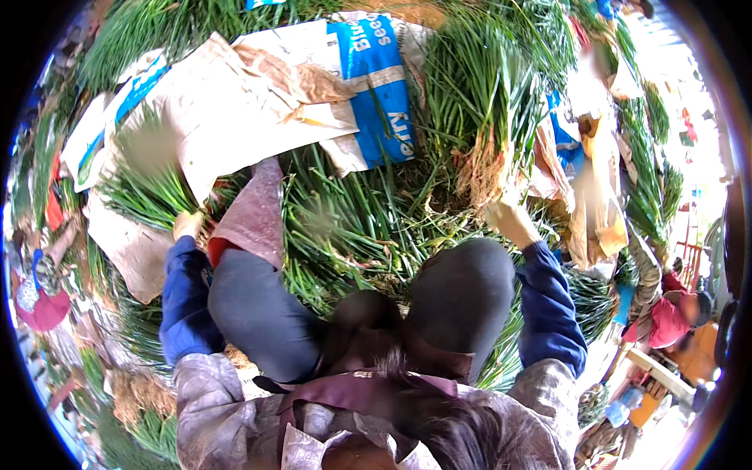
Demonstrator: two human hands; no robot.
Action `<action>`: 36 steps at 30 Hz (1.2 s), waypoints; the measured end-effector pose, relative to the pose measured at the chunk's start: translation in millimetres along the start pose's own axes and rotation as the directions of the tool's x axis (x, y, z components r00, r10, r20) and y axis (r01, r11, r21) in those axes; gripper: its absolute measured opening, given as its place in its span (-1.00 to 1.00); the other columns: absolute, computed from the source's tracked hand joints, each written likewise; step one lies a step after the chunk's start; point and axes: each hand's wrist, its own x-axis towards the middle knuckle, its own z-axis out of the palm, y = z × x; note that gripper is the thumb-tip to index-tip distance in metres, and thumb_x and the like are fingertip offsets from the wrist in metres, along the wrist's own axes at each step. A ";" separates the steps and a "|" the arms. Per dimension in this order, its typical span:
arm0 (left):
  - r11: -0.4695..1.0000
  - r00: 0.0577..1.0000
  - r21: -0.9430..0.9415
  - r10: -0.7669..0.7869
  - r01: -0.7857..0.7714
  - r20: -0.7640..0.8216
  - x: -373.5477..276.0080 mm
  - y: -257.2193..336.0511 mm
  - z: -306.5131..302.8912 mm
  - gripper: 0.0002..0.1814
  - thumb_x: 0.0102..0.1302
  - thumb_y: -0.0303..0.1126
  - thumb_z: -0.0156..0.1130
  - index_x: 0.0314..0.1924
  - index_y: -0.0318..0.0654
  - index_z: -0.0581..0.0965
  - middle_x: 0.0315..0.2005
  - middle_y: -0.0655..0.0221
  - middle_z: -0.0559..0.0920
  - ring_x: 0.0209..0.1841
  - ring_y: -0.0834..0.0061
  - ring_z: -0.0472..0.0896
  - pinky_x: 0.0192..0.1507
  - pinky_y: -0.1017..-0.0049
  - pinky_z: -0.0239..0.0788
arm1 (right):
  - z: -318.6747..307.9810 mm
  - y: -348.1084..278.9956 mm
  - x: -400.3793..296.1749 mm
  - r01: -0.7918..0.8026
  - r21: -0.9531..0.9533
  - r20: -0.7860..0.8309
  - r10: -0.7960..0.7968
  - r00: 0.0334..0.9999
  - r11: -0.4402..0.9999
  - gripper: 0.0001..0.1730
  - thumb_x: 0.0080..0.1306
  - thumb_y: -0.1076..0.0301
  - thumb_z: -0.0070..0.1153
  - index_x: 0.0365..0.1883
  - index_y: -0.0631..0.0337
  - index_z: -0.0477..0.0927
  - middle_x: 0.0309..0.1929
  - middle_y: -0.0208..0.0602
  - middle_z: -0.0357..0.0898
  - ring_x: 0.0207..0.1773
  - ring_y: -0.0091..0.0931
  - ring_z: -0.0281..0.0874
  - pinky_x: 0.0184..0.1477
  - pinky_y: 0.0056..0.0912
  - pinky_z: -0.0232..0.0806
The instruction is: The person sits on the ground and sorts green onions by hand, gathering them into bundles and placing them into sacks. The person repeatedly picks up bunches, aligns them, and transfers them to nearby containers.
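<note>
My left hand (188,224) grips a small bunch of spring onions (150,200) at its lower end, and the leaves fan up and left over a pale sack. On the other side, my right hand (510,218) has its fingers curled just below the tan roots (484,164) of a large spring onion bunch (470,82). Whether it pinches anything is too blurred to tell. Between my knees lies a loose heap of spring onions (346,217) with bits of dry leaf. A white and blue printed woven sack (247,117) is spread beyond it.
More green bunches (170,35) lie along the far side. Crumpled sacks and packaging (593,194) stand at the right. One person in red (664,317) is low at the right, another (44,305) at the left rim. Rooted bunches (141,393) lie behind my left elbow.
</note>
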 end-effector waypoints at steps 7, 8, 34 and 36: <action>0.731 0.743 -0.282 0.664 -0.622 0.083 -95.6 261.3 -124.0 -0.73 0.29 -0.34 0.18 -0.02 -0.23 0.56 -0.21 0.30 0.65 -0.15 0.52 0.57 -0.10 0.48 0.44 | -11.9 -69.3 129.1 -0.285 0.312 -0.538 0.416 0.733 0.906 -0.58 0.32 0.10 0.15 0.01 0.16 0.45 -0.47 -0.17 0.57 -0.41 -0.29 0.59 -0.24 -0.24 0.46; 0.650 0.639 -0.260 0.757 -0.714 0.136 -104.4 302.5 -111.5 -0.72 0.29 -0.34 0.19 -0.02 -0.23 0.55 -0.23 0.28 0.64 -0.16 0.49 0.58 -0.09 0.47 0.43 | 1.4 -55.2 145.6 -0.372 0.254 -0.367 0.445 0.817 0.893 -0.43 0.29 0.06 0.19 0.16 0.11 0.32 -0.43 -0.21 0.59 -0.40 -0.28 0.60 -0.19 -0.26 0.48; 0.395 0.693 -0.910 0.692 -0.128 0.203 -218.2 485.1 86.4 -0.69 0.49 -0.21 0.00 -0.17 -0.30 0.56 -0.37 0.41 0.65 -0.31 0.54 0.61 -0.31 0.55 0.43 | 0.4 -87.9 59.4 0.065 0.436 -0.217 0.035 0.975 0.898 -0.66 0.29 -0.01 0.10 -0.18 0.05 0.58 -0.57 -0.19 0.60 -0.53 -0.23 0.61 -0.48 -0.19 0.42; 0.461 0.616 -0.887 0.705 -0.022 0.351 -220.7 469.1 75.0 -0.62 0.51 -0.14 -0.07 -0.15 -0.31 0.56 -0.33 0.35 0.66 -0.25 0.49 0.62 -0.18 0.51 0.45 | 21.8 -61.4 59.9 0.156 0.636 -0.365 0.116 0.924 0.756 -0.58 0.30 -0.02 0.14 -0.05 0.08 0.56 -0.55 -0.21 0.60 -0.50 -0.26 0.62 -0.45 -0.19 0.42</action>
